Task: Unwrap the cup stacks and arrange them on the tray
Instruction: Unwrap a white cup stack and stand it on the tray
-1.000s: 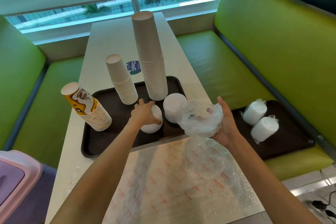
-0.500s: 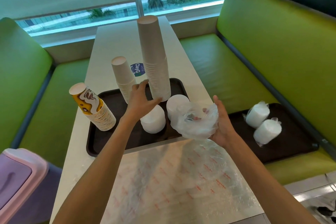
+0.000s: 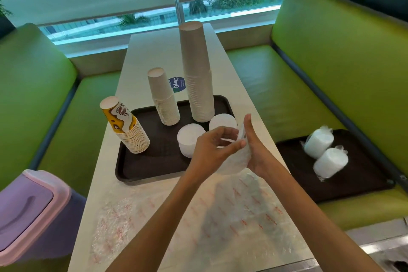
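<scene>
We find both hands over the near right corner of the dark tray (image 3: 159, 161) on the table (image 3: 154, 55); the left hand (image 3: 209, 152) has its fingers curled round a crumpled plastic wrapper (image 3: 233, 164) and grips it; the right hand (image 3: 256, 150) stands edge-up with straight fingers, its palm pressed against the same wrapper and clasping nothing; the wrapper sits between the two hands, above the tray's near edge

On the tray we count five unwrapped stacks, all mouth down: a tall plain stack (image 3: 196, 73) at the far right; a shorter plain stack (image 3: 164, 97) to its left; a printed yellow stack (image 3: 125, 126) leaning at the left edge; a low white stack (image 3: 187, 139) partly behind the left hand; a second low white stack (image 3: 223, 121) just beside the tall one

On the green bench (image 3: 276, 86) to the right lies a second tray (image 3: 364, 183); on it one wrapped stack (image 3: 319, 142) and another wrapped stack (image 3: 330, 162) lie on their sides, close together; a clear printed sheet (image 3: 220, 216) lies flat on the near table; a lilac bin (image 3: 28, 212) stands at the lower left
</scene>
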`<state>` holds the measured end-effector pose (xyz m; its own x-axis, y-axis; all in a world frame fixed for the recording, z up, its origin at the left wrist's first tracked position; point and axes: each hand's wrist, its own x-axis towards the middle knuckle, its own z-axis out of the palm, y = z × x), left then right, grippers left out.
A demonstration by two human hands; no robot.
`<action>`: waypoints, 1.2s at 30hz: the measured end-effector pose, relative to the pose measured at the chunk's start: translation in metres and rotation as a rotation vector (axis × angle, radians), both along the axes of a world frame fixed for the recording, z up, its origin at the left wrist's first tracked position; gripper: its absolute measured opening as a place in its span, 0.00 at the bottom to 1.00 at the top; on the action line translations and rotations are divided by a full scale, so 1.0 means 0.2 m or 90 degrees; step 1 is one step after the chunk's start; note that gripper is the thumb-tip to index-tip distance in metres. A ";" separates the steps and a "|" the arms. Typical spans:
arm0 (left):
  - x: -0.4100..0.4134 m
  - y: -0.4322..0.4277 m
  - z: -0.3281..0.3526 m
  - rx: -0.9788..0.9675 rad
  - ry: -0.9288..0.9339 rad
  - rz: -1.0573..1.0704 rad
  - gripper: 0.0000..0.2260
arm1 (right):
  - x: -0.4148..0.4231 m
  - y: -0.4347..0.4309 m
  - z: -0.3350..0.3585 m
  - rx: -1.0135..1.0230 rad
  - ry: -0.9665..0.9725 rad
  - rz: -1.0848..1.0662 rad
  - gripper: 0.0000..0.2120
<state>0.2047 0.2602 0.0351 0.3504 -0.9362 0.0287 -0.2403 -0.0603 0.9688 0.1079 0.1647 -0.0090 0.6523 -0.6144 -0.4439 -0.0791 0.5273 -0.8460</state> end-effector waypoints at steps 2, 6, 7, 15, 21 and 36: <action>-0.02 0.01 -0.01 -0.003 0.010 0.018 0.09 | 0.00 0.00 -0.02 -0.001 0.025 -0.014 0.62; -0.02 0.03 -0.03 -0.020 0.009 0.075 0.05 | 0.00 0.01 -0.04 0.036 0.021 -0.046 0.63; -0.02 0.03 -0.03 -0.020 0.014 0.086 0.05 | 0.01 0.02 -0.03 0.040 0.014 -0.058 0.59; 0.06 0.03 -0.07 0.056 0.141 0.192 0.06 | 0.00 0.03 -0.05 0.081 0.020 -0.078 0.42; 0.12 0.01 -0.08 0.093 0.149 0.240 0.09 | -0.01 0.03 -0.06 0.084 -0.014 -0.069 0.29; 0.63 -0.16 -0.29 0.213 0.098 0.411 0.12 | -0.12 -0.05 -0.10 0.114 0.010 -0.143 0.18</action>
